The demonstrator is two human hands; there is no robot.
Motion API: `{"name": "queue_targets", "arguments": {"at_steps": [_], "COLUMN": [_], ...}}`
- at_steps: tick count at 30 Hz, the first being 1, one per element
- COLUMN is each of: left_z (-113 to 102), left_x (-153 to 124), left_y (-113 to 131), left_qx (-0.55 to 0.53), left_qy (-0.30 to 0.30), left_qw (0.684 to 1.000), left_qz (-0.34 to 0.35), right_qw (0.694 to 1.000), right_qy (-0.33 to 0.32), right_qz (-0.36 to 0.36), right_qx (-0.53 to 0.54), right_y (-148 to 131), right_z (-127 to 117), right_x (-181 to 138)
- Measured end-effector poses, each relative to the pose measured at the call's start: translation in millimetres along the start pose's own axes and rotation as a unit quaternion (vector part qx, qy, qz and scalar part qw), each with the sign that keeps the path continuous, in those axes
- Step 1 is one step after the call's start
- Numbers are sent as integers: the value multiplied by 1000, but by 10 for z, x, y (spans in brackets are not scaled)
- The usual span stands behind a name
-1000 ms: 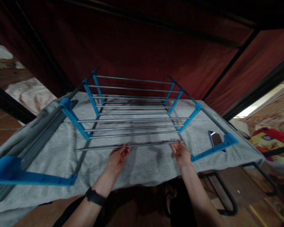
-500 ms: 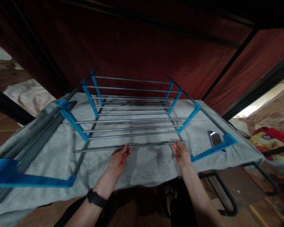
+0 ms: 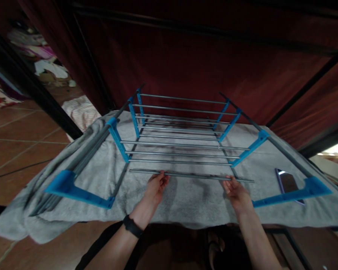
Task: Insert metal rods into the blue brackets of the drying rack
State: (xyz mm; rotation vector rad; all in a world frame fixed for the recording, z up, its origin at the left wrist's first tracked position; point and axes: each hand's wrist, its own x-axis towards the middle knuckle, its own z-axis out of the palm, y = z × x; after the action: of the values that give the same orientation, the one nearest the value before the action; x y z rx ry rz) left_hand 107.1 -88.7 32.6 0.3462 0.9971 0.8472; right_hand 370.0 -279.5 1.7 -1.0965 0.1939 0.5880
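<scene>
A thin grey metal rod (image 3: 195,176) lies crosswise between my two hands. My left hand (image 3: 157,186) is closed round it left of its middle, fingers pinching it. Toward the rod's right end, my right hand (image 3: 235,190) grips it the same way. Just beyond lies a partly built rack with blue plastic brackets (image 3: 118,139) and several metal crossbars (image 3: 183,154). Nearest me, a left blue end bracket (image 3: 81,195) and a right blue end bracket (image 3: 294,195) have no bar between them.
The rack rests on a grey cloth (image 3: 183,206) spread over a raised surface. A phone (image 3: 287,183) lies on it, partly behind the right end bracket. More grey rods (image 3: 49,202) lie at the left. A dark red curtain (image 3: 169,56) hangs behind.
My view has turned left, so the rack appears farther right. The rod now slants down to the right, and its right end sticks out farther past my right hand.
</scene>
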Motion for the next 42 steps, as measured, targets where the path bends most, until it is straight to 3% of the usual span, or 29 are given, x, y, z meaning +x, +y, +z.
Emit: {"name": "queue_targets", "arguments": {"at_steps": [8,22,32,42], "left_z": [-172,-175,-179,-108], "left_x": [88,165,106,47], "left_y": [131,438,349,180], "left_qx": [-27,-100,-52,-52], "left_qy": [-21,65,16,-10], "left_qw": [999,991,994,997], "left_qz": [33,68,92,64], "right_qw": [999,998,998,998], "right_qy": [31,59,60,57], "right_qz": [6,14,-2,10], "right_qx": [-7,-15,-20,-5], "right_y": [-88,-238,-238,-144], "right_z": [-65,-131,-110,24], "right_x": [84,172,158,102]}}
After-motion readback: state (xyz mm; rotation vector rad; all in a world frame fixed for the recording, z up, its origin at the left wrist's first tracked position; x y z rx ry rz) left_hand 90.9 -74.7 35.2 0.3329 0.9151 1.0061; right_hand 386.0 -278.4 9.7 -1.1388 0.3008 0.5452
